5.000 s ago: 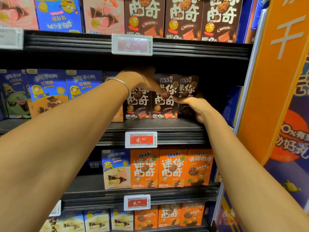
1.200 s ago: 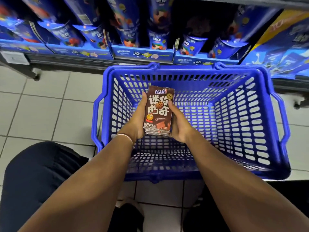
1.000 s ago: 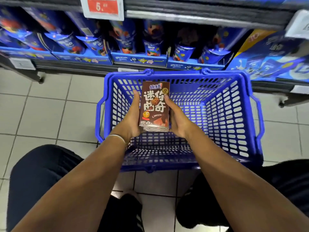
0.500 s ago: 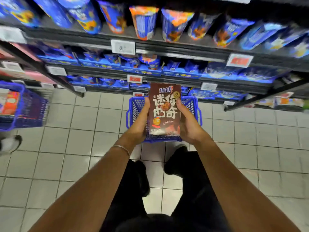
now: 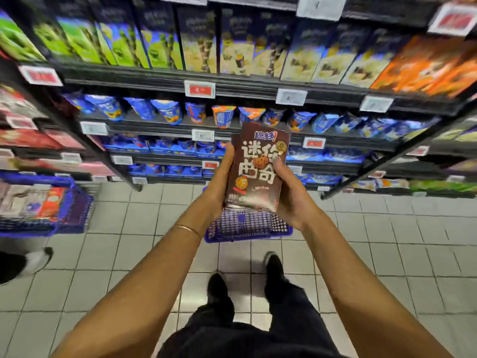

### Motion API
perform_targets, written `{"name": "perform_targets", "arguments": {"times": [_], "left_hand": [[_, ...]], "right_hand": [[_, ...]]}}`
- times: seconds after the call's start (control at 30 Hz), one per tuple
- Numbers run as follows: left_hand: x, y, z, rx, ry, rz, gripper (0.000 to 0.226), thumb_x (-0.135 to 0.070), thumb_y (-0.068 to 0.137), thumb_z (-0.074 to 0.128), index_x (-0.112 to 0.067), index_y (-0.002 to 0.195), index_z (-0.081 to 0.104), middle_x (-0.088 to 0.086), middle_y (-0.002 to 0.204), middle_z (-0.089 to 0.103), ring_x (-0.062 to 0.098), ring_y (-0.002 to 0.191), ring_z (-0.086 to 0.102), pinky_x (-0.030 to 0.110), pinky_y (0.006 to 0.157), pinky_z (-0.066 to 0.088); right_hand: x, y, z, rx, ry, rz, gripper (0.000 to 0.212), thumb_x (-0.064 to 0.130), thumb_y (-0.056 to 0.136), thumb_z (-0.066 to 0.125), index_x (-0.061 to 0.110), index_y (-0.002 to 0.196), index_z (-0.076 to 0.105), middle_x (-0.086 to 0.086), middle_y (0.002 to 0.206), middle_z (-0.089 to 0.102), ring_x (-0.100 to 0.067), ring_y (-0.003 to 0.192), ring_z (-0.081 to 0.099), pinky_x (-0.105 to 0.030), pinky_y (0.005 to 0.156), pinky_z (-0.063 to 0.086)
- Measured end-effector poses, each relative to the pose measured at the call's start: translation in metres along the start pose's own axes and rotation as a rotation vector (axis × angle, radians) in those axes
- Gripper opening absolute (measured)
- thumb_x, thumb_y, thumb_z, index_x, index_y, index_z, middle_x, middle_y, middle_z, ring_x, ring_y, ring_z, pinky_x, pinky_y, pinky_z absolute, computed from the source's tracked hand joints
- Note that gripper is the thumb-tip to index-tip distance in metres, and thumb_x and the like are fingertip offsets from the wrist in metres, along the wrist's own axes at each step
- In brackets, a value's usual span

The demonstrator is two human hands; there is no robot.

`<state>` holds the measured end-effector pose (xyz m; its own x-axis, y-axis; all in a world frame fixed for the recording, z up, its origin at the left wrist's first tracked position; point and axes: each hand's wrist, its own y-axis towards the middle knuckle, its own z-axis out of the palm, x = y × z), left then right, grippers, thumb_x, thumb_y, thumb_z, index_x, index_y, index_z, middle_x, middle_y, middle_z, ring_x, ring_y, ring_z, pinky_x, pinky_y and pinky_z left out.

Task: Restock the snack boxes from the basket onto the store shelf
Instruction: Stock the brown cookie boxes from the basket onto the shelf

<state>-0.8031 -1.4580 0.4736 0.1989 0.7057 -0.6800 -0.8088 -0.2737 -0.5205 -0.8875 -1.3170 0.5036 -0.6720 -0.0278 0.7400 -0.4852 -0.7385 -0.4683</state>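
We are at the carrying step: a brown cookie box [image 5: 258, 166] is out of the blue basket [image 5: 247, 228] and up in both hands, upright with its front toward us. A second edge shows behind its top left corner, so it may be a small stack; we cannot tell how many. Our left hand [image 5: 222, 182] wraps the box's left edge with curled fingers. Our right hand [image 5: 291, 192] clamps the right edge, thumb laid across the front. The box hangs above the basket, which stands on the tiled floor [image 5: 129, 228] at the foot of the store shelf [image 5: 245, 90]. A second basket [image 5: 74, 210] with goods sits by the left edge of the floor.

No matching brown boxes appear on the rows in view, so we judge the slot lies higher. The next move calls for raising the box, finding that row, and sliding it in upright, face out, flush with its neighbours.
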Motion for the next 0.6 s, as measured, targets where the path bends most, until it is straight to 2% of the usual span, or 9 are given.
{"name": "perform_targets", "arguments": {"times": [0.1,0.2,0.3,0.33,0.43,0.47,0.5,0.57,0.6], "left_hand": [[-0.016,-0.017,0.026,0.010,0.048,0.030,0.068,-0.073,0.098,0.037,-0.024,0.126,0.075,0.012,0.134,0.071,0.030,0.124,0.068,0.046,0.100,0.057],[-0.023,-0.031,0.047,0.054,0.130,0.117,0.061,-0.071,0.100,0.036,-0.033,0.122,0.078,0.005,0.133,0.072,0.024,0.121,0.070,0.039,0.090,0.061],[-0.024,-0.044,0.071,-0.016,0.225,0.201,0.071,-0.077,0.090,0.043,-0.033,0.143,0.062,-0.002,0.140,0.068,0.020,0.129,0.065,0.047,0.108,0.053],[-0.025,-0.047,0.080,-0.033,0.269,0.223,0.076,-0.079,0.085,0.044,-0.033,0.145,0.059,-0.004,0.141,0.067,0.018,0.130,0.064,0.047,0.110,0.051],[-0.027,-0.058,0.111,-0.003,0.334,0.272,0.062,-0.081,0.084,0.051,-0.038,0.122,0.074,-0.007,0.124,0.076,0.013,0.111,0.074,0.032,0.085,0.063],[-0.029,-0.061,0.122,-0.019,0.343,0.273,0.059,-0.082,0.083,0.055,-0.039,0.117,0.076,-0.006,0.122,0.077,0.014,0.109,0.075,0.035,0.086,0.062],[-0.031,-0.062,0.134,-0.046,0.353,0.276,0.060,-0.081,0.079,0.058,-0.038,0.117,0.077,-0.005,0.124,0.076,0.016,0.111,0.075,0.041,0.094,0.059],[-0.032,-0.060,0.159,-0.063,0.337,0.314,0.067,-0.076,0.075,0.062,-0.033,0.125,0.074,0.001,0.128,0.075,0.023,0.118,0.072,0.050,0.107,0.050],[-0.031,-0.058,0.172,-0.055,0.324,0.340,0.069,-0.074,0.077,0.062,-0.030,0.130,0.072,0.003,0.130,0.074,0.026,0.121,0.070,0.051,0.108,0.049]], "right_hand": [[0.018,-0.015,0.004,-0.033,-0.046,-0.054,0.076,0.036,0.090,0.068,0.005,0.151,0.036,-0.020,0.145,0.057,-0.041,0.132,0.056,-0.067,0.111,0.039],[0.041,-0.029,0.001,-0.005,-0.047,-0.112,0.066,0.034,0.093,0.064,0.007,0.149,0.043,-0.020,0.142,0.059,-0.040,0.131,0.057,-0.060,0.111,0.043],[0.064,-0.048,-0.008,0.020,-0.057,-0.146,0.069,0.037,0.088,0.068,0.007,0.147,0.048,-0.020,0.139,0.062,-0.040,0.128,0.059,-0.059,0.110,0.044],[0.072,-0.055,-0.011,0.035,-0.066,-0.159,0.069,0.037,0.087,0.070,0.008,0.146,0.049,-0.020,0.138,0.063,-0.039,0.126,0.061,-0.057,0.108,0.047],[0.092,-0.077,-0.025,0.078,-0.079,-0.189,0.062,0.037,0.086,0.068,0.010,0.141,0.056,-0.017,0.132,0.067,-0.034,0.117,0.067,-0.049,0.096,0.057],[0.099,-0.083,-0.030,0.079,-0.076,-0.201,0.057,0.037,0.087,0.067,0.011,0.137,0.059,-0.016,0.129,0.069,-0.033,0.113,0.069,-0.048,0.093,0.059],[0.106,-0.089,-0.036,0.082,-0.077,-0.221,0.050,0.038,0.087,0.066,0.014,0.131,0.064,-0.015,0.126,0.071,-0.032,0.110,0.071,-0.048,0.092,0.059],[0.123,-0.101,-0.047,0.096,-0.081,-0.254,0.032,0.039,0.088,0.064,0.022,0.113,0.077,-0.013,0.121,0.073,-0.031,0.108,0.072,-0.052,0.095,0.058],[0.131,-0.108,-0.053,0.102,-0.077,-0.264,0.027,0.039,0.088,0.064,0.026,0.105,0.080,-0.012,0.119,0.074,-0.030,0.106,0.073,-0.052,0.095,0.058]]}}
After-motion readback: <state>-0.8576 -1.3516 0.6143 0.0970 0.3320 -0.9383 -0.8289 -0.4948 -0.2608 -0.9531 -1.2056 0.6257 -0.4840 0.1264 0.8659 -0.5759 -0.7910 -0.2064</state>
